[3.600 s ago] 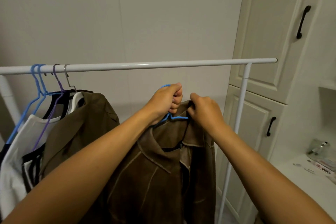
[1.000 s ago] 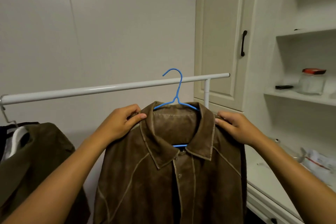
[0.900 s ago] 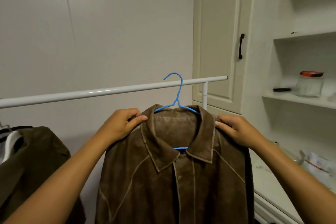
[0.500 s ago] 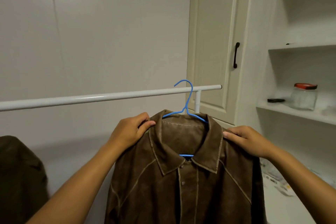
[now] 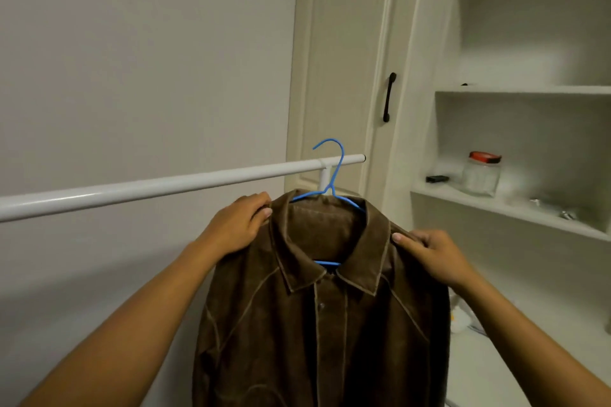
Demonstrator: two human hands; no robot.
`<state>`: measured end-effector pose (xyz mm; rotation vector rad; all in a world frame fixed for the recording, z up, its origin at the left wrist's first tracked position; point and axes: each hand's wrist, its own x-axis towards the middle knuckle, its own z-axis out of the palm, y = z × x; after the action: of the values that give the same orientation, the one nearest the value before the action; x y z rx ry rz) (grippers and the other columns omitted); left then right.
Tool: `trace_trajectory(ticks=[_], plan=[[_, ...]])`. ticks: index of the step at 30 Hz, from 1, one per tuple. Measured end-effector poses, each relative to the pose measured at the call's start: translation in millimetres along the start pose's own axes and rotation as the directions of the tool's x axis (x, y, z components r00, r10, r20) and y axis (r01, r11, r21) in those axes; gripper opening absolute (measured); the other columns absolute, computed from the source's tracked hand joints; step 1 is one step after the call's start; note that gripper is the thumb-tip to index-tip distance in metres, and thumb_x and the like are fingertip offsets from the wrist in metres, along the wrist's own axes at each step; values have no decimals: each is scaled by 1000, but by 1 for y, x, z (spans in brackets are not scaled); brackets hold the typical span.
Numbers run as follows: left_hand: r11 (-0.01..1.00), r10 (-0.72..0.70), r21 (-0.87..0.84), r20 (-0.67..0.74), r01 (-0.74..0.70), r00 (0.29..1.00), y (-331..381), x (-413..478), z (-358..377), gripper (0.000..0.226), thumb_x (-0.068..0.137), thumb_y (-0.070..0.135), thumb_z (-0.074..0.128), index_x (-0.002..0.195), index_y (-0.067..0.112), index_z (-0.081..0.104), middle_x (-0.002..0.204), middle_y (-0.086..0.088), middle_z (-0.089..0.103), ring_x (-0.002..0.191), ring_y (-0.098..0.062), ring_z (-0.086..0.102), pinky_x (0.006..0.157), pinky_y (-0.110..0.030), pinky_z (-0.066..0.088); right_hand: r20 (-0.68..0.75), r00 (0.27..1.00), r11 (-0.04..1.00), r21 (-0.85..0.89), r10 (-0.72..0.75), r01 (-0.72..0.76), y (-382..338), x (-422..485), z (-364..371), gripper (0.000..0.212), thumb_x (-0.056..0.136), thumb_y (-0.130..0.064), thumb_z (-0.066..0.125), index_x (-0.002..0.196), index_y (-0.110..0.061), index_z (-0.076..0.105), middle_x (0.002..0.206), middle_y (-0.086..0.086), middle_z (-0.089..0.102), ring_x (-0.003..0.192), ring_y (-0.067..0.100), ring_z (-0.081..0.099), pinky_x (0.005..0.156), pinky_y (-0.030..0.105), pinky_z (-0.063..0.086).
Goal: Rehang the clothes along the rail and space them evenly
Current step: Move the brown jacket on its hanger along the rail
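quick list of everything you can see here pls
rail: one, white, across the middle
hanger: one, blue, hook at the rail's right end
jacket: one, brown, on the hanger
cabinet door: one, cream, behind the rail end
handle: one, black, on that door
shelves: two, white, right side
jar: one, clear, red lid, lower shelf
small object: one, black, left of the jar
left hand: grips one jacket shoulder
right hand: grips the other

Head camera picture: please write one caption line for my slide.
A brown jacket held at its shoulders by the left hand and right hand, blue hanger hook level with the white rail.
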<state>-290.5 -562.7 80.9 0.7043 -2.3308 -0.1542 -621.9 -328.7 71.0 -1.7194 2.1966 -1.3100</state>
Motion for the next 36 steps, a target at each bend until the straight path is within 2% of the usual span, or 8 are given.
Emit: trace_trajectory(ticks=[3, 8, 12, 16, 19, 24, 30, 36], plan=[[990, -41, -134, -53, 34, 998, -23, 25, 23, 14, 104, 42, 44, 99, 35, 56, 98, 10, 60, 93, -11, 56, 77, -33, 47, -24, 995, 996, 18, 92, -92, 1, 10, 9, 66, 88, -64, 62, 64, -3, 53, 58, 2, 50, 54, 15, 49, 58, 32, 37], [925, -166, -352, -42, 141, 985, -52, 42, 63, 18, 102, 40, 53, 102, 26, 65, 100, 4, 61, 99, -19, 59, 93, -41, 51, 32, 979, 980, 7, 199, -200, 7, 6, 25, 59, 95, -53, 61, 84, 4, 64, 72, 19, 63, 62, 27, 58, 63, 33, 41], [900, -133, -416, 26, 132, 991, -69, 41, 86, 15, 102, 30, 56, 103, 20, 67, 102, -2, 63, 99, -18, 60, 93, -36, 49, 74, 966, 967, 52, 247, -251, 18, -12, 45, 42, 100, -43, 60, 71, -12, 59, 65, 1, 55, 58, 8, 51, 60, 28, 38], [884, -134, -448, 21, 129, 991, -77, 42, 93, 22, 104, 30, 52, 112, 18, 68, 108, -2, 64, 102, -15, 59, 95, -32, 47, 44, 968, 966, 62, 249, -251, 16, -12, 54, 40, 102, -40, 58, 71, -16, 59, 67, -1, 55, 59, 7, 51, 60, 25, 38], [848, -176, -498, 58, 181, 983, -88, 36, 94, 25, 106, 33, 46, 110, 20, 67, 107, 0, 67, 100, -14, 62, 90, -30, 49, 46, 970, 968, 65, 239, -242, 16, -12, 53, 33, 103, -36, 57, 76, -18, 63, 72, -3, 59, 69, 12, 53, 65, 26, 39], [774, -307, -545, 123, 323, 944, -112, 15, 107, 31, 108, 39, 36, 98, 19, 58, 95, -7, 62, 91, -23, 62, 80, -35, 48, 22, 967, 957, 144, 252, -253, 30, -21, 59, 24, 104, -42, 51, 104, -22, 64, 98, 2, 70, 95, 20, 66, 78, 32, 51], [823, -322, -501, -19, 269, 947, -108, 2, 121, 35, 110, 36, 30, 92, 15, 51, 85, -6, 57, 79, -18, 58, 72, -30, 46, -222, 954, 973, 159, 201, -168, 40, -31, 77, 15, 106, -30, 51, 101, -19, 58, 96, 12, 66, 94, 30, 64, 81, 46, 52], [827, -363, -487, -82, 281, 928, -107, 1, 129, 35, 110, 35, 30, 86, 16, 47, 81, -5, 54, 76, -20, 56, 67, -31, 43, -233, 968, 993, 100, 87, -65, 23, -25, 54, 20, 106, -21, 53, 103, -14, 71, 99, 2, 71, 93, 8, 64, 81, 28, 49]])
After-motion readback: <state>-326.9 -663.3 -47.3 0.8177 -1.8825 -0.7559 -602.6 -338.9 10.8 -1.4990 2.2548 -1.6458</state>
